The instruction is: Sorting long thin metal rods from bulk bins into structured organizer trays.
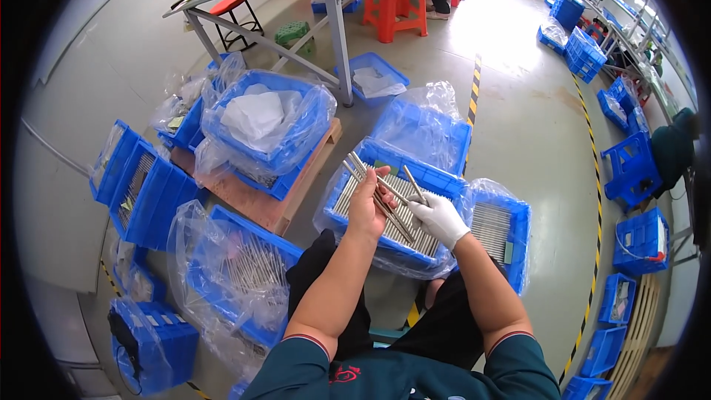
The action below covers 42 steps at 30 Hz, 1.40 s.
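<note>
holding a fanned bundle of metal rods [374,185] above the blue crate [437,178] at your knees, your bare left hand [364,207] was closed around them while your gloved right hand [438,218] pinched one rod. judging by the full layer of rods lying in that crate and more in the neighbouring crates [511,226], much sorting looked left.

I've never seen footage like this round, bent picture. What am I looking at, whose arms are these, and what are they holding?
This is a single view from a wide-angle camera worn on a person's head, looking down, which is why the edges bend. The two forearms belong to that person. The bare left hand holds a bundle of thin metal rods. The right hand, in a white glove, pinches one rod. Below them a blue crate, lined with clear plastic, holds many more rods. More blue crates stand on the floor around.
</note>
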### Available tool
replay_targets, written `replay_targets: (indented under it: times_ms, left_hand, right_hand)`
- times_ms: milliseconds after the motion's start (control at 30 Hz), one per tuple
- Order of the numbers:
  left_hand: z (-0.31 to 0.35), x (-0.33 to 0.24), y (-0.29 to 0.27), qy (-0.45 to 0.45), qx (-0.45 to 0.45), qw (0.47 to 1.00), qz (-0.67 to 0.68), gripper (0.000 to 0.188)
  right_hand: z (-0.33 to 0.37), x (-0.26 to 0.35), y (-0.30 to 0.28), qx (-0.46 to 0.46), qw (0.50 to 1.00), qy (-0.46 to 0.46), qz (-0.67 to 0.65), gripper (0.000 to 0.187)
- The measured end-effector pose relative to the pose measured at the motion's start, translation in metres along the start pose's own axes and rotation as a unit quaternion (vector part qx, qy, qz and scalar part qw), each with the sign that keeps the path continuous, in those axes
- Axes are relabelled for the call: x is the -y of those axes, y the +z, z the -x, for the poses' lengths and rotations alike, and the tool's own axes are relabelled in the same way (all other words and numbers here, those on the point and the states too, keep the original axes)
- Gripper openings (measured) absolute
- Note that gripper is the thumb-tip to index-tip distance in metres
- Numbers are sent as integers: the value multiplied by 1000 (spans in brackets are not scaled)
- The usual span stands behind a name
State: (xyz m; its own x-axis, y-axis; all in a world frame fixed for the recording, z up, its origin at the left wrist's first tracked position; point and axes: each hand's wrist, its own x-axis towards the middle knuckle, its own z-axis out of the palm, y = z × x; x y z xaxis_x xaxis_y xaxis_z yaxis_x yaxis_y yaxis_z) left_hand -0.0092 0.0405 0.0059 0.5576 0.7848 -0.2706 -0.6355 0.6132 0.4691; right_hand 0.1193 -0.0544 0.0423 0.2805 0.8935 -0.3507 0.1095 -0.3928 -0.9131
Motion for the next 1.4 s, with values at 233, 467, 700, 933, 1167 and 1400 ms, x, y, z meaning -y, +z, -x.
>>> replay_targets:
  times_ms: [233,467,700,933,1167,1400]
  left_hand:
    - [-4,1,-6,44,30,998,-21,25]
    - [6,14,5,-68,63,988,-120,19]
    - [9,15,6,-72,60,984,-149,18]
    - [5,9,1,-18,36,996,-84,23]
    - [5,5,1,-43,70,995,-63,23]
    - [11,7,1,-85,98,978,-162,19]
  right_hand:
    - [5,6,4,-14,1000,11,16,29]
    - [-3,-4,6,-78,991,-104,-3,36]
    - [0,16,2,7,987,-9,-158,30]
    - [-2,2,3,15,995,34,-92,21]
    - [1,5,2,33,981,54,-181,20]
    - [-5,-7,11,-78,995,-65,11,28]
